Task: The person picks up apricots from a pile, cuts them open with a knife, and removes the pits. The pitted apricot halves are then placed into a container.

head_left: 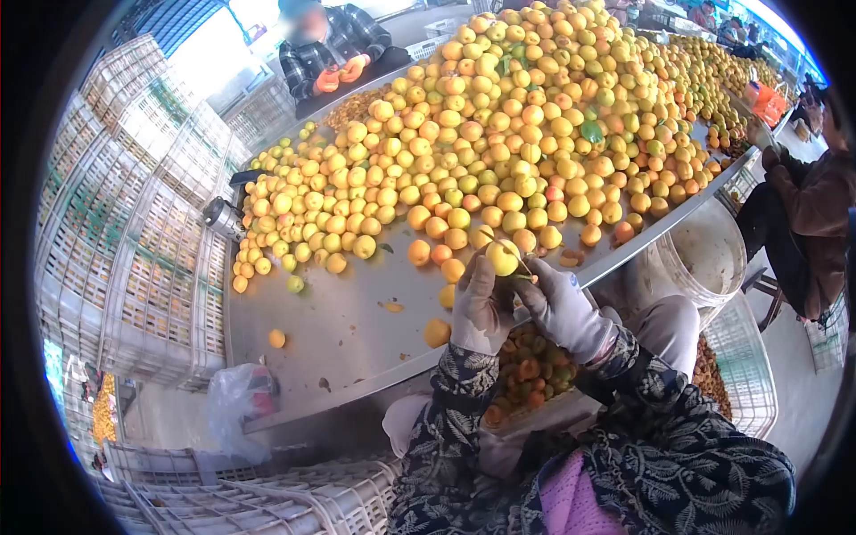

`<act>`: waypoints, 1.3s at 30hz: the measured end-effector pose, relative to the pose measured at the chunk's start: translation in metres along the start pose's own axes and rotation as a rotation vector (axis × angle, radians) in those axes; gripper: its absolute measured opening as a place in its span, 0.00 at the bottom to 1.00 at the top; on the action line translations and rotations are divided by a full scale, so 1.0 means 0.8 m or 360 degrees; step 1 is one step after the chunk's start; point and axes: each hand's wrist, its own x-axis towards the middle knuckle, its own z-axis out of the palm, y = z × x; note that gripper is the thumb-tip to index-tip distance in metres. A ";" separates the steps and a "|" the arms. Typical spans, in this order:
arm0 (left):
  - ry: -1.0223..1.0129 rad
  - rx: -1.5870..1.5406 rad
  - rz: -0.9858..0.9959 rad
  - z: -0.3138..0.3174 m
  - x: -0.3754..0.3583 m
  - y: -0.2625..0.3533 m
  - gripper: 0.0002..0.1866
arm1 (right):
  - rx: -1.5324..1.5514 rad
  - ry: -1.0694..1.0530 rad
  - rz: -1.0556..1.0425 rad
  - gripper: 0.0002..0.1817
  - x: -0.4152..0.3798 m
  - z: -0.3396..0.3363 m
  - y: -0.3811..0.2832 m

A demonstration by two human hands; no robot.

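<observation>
A yellow apricot (503, 258) is held up over the near edge of the metal table (348, 312). My left hand (481, 312), in a pale, stained glove, is closed around it from the left and below. My right hand (568, 312), gloved too, has its fingers pinched together close to the fruit's right side; a small thin thing shows at the fingertips, too small to name. Below both hands is a container of apricots (535, 366), partly hidden by my arms. A large heap of apricots (535, 134) covers the table beyond.
Stacked plastic crates (160, 241) rise on the left, with more crates (267, 499) at the lower left. A white bucket (704, 250) stands right of the table. A plastic bag (236, 406) hangs at the near left corner. Co-workers sit across the table (330, 49) and at right (807, 205).
</observation>
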 end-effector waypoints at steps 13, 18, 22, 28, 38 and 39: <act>-0.0162 0.0835 0.0022 0.010 0.004 0.055 0.24 | -0.0098 -0.0397 0.0056 0.19 -0.005 -0.024 -0.012; 0.0004 0.0336 0.0148 0.025 0.003 0.006 0.21 | 0.0014 -0.0048 -0.0036 0.19 -0.012 -0.017 -0.016; -0.0041 0.0593 0.0194 0.015 0.006 0.024 0.17 | -0.0119 -0.0195 -0.0001 0.19 -0.009 -0.024 -0.010; -0.0259 0.1315 -0.0023 0.009 0.015 0.074 0.20 | -0.0001 -0.0531 0.0021 0.20 -0.003 -0.035 0.008; 0.0044 0.0620 0.0275 0.035 -0.005 0.008 0.20 | 0.0511 -0.0450 0.0016 0.23 -0.014 -0.026 0.009; -0.0094 0.0668 0.0204 0.039 -0.008 0.020 0.20 | 0.0507 -0.0453 0.0025 0.23 -0.013 -0.034 0.005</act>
